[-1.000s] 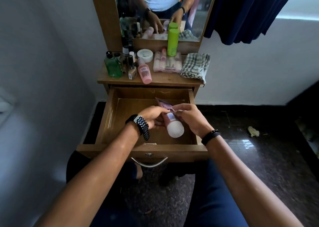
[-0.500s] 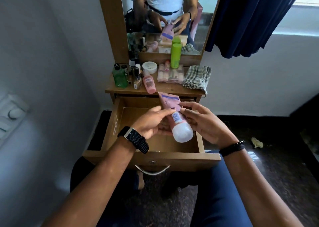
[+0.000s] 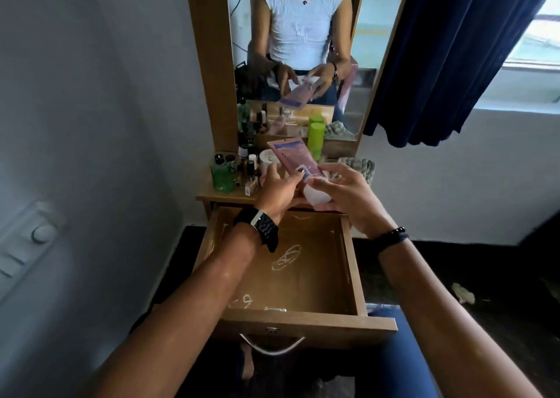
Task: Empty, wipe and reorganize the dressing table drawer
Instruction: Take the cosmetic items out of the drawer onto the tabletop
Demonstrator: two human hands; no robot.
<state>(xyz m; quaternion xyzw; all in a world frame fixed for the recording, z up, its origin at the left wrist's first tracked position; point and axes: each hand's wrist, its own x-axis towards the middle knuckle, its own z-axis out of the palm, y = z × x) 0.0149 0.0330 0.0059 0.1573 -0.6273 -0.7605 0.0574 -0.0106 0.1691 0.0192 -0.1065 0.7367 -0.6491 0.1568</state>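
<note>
1. The pink tube (image 3: 295, 158) with a white cap is held up above the back edge of the open drawer (image 3: 351, 264), in front of the tabletop clutter, its crimped end tilted up and away and its cap toward the person.
2. The left hand (image 3: 280, 190) cups the tube from the left, fingers curled against its lower body; a dark watch sits on that wrist.
3. The right hand (image 3: 345, 190) grips the cap end, thumb and fingertips wrapped round the white cap; a black bead bracelet circles that wrist.
4. Both forearms reach forward over the drawer.
5. The tube's print is too blurred to read.
6. The drawer floor shows white scribbled marks, none legible.
7. On the dressing table (image 3: 212, 196) behind stand a green glass bottle (image 3: 222, 176), small dark bottles, a lime-green bottle (image 3: 316, 140) and a checked cloth (image 3: 360, 164).
8. The mirror (image 3: 303, 49) reflects the person holding the tube.
</note>
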